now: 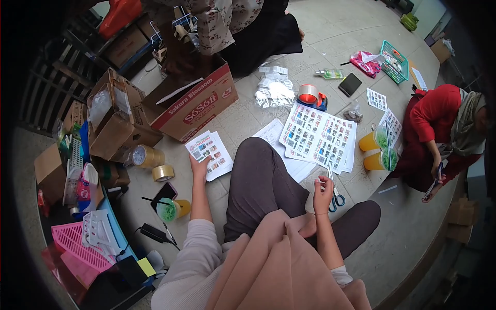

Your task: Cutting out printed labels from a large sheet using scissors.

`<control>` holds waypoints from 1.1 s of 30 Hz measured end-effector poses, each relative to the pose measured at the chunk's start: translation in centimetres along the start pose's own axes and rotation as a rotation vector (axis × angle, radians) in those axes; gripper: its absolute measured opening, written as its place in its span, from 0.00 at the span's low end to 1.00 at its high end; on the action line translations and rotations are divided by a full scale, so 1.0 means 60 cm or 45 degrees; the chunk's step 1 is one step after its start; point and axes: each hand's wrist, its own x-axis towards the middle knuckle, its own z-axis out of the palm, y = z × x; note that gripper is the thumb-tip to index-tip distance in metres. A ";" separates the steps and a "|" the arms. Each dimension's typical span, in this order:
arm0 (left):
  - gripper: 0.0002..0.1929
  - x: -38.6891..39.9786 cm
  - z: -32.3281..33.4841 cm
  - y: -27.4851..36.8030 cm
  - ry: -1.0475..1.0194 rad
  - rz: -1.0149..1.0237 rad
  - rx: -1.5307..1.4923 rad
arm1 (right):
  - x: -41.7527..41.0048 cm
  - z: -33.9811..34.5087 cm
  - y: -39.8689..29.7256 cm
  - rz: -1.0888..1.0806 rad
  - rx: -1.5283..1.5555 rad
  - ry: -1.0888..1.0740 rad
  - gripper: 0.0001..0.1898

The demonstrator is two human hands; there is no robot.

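My left hand [200,166] grips the lower left edge of a small stack of printed sheets [215,162] bearing little pictures and writing, its thumb on top. Over my bent leg, my right hand [323,190] is raised palm up, fingers loosely curled and nothing visible in them. Blue-handled scissors [336,199] lie just beside and partly behind it, blades pointing towards larger printed sheets [319,135] spread on the floor. Beneath those sheets are more white papers [298,167], partly covered by my knee.
An open cardboard carton [197,104] stands ahead, with another person's arms [178,58] over it. Tape rolls [163,173], a phone [164,193] and a drink cup [174,209] sit left. Rightward are a tape dispenser [312,99], two drink cups [374,151] and a seated person [441,128].
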 end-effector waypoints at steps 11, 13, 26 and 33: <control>0.28 -0.225 0.030 0.255 -0.521 0.523 -0.277 | -0.005 0.104 -0.270 -0.481 0.714 -0.740 0.28; 0.26 -0.225 0.048 0.233 -0.567 0.982 -0.232 | -0.019 0.101 -0.292 -0.357 0.754 -0.855 0.24; 0.15 -0.275 0.130 0.165 -0.153 1.045 -0.256 | -0.070 0.151 -0.208 -0.864 0.610 -0.165 0.20; 0.12 -0.276 0.117 0.104 -0.056 0.854 -0.346 | -0.099 0.169 -0.185 -0.667 0.651 -0.257 0.18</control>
